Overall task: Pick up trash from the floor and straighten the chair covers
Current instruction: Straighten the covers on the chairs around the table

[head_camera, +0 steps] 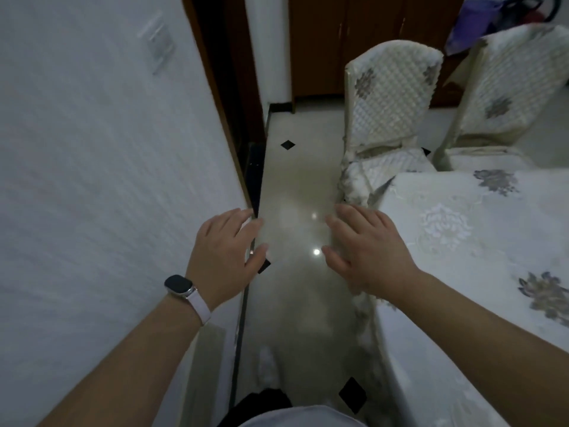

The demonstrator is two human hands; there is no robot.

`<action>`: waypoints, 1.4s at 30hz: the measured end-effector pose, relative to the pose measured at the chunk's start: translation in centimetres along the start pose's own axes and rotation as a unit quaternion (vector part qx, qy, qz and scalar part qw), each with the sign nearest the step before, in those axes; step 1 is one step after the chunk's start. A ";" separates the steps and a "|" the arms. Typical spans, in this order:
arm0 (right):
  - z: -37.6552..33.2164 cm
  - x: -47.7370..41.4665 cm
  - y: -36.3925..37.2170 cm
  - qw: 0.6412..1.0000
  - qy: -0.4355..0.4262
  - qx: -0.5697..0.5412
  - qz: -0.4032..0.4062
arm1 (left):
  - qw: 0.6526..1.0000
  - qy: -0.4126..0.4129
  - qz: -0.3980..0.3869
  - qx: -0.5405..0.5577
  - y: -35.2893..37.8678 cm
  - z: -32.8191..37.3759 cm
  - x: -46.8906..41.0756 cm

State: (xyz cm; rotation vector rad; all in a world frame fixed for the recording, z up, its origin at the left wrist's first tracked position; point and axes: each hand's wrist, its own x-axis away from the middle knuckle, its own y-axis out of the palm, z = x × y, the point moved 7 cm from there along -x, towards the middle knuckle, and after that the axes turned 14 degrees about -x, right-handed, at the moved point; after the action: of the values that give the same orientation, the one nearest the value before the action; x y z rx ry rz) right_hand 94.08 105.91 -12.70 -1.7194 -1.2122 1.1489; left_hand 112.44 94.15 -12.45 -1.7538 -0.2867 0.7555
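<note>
**Tiled floor (295, 180) beside the bench (462, 241)**

No trash visible there. Left hand (226, 245) and right hand (366, 251) empty, fingers spread, left of bench. Rumpled chair cover (363, 177) just beyond bench's far corner: grasp both sides, tug evenly, smooth flat.

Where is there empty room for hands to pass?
The shiny floor strip between the white wall and the table is bare. The table beside the right hand is bare too. It's tight where the near chair crowds the table's corner.

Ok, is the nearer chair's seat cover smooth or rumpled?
Rumpled: the seat cover bunches and sags at the corner nearest the table.
</note>
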 end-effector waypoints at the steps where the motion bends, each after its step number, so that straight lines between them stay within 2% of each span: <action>1: 0.9 -0.9 0.2 1.000 0.010 0.002 -0.005 | 1.000 0.008 0.003 0.012 1.0 -0.2 -1.6; 6: 4.7 -7.0 -0.9 0.995 0.080 0.054 -0.002 | 0.993 0.073 0.047 0.079 4.8 -0.6 -11.2; 11: 6.7 -13.2 -3.6 0.986 0.118 0.084 0.083 | 0.981 0.133 0.098 0.103 6.4 -1.9 -21.1; 14: 8.9 -14.6 -4.2 0.978 0.161 0.081 0.108 | 0.976 0.167 0.092 0.106 7.7 -1.9 -25.2; 18: 12.0 -16.4 -2.6 0.971 0.204 0.087 0.090 | 0.971 0.193 0.071 0.119 10.0 -2.6 -28.6; 24: 17.5 -22.8 -0.6 0.973 0.203 0.066 0.092 | 0.974 0.186 0.031 0.128 14.9 -3.8 -35.6; 32: 29.1 -35.7 1.6 0.977 0.206 0.031 0.051 | 0.975 0.192 -0.016 0.107 21.1 -4.2 -49.3; 38: 36.4 -44.6 -0.8 0.980 0.191 0.023 0.055 | 0.975 0.196 0.009 0.103 22.9 -4.3 -60.8; 42: 39.9 -49.3 -1.4 0.980 0.190 0.026 0.057 | 0.975 0.192 0.014 0.110 24.9 -5.0 -65.3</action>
State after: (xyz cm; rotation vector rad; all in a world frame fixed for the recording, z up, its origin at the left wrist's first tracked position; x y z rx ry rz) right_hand 48.45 61.91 -12.35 -1.8820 -0.8523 0.8529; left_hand 61.09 46.42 -12.55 -1.6525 0.0809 0.4354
